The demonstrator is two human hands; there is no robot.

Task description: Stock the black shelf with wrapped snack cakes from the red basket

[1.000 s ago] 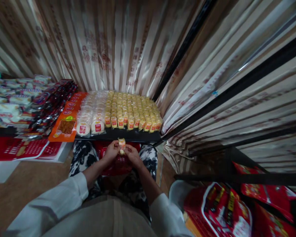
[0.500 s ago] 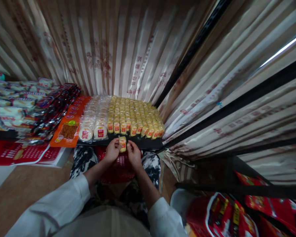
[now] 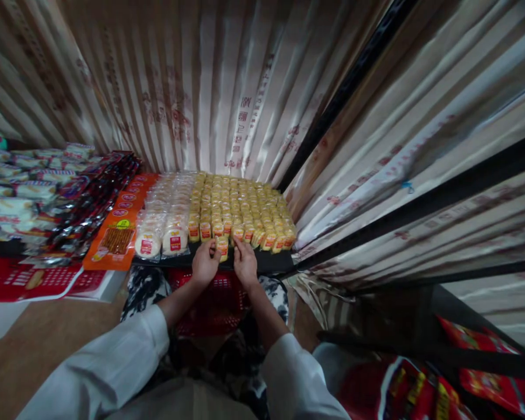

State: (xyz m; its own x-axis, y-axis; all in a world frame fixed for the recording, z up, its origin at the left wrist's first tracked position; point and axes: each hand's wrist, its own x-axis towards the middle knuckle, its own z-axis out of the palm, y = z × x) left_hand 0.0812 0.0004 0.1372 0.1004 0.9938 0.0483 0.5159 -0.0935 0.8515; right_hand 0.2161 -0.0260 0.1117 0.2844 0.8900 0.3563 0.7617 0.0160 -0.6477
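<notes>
A small yellow snack pack (image 3: 222,247) with a red label is pinched between my left hand (image 3: 204,263) and my right hand (image 3: 245,262), at the front edge of a dark shelf (image 3: 271,262). It touches the front row of several identical yellow packs (image 3: 238,204) laid out in rows on that shelf. Both hands have their fingers closed on the pack. A red plastic basket (image 3: 214,297) rests on my lap below my hands.
Round white buns in clear wrap (image 3: 161,227) lie left of the yellow packs, then orange packets (image 3: 116,239) and dark packets (image 3: 87,198). Striped foil sheeting (image 3: 201,87) covers the back and right. Red bags (image 3: 402,391) sit at lower right; red boxes (image 3: 30,280) at lower left.
Both hands carried the yellow pack up from above the basket to the shelf's front edge, against the front row of packs. The view tilted slightly.
</notes>
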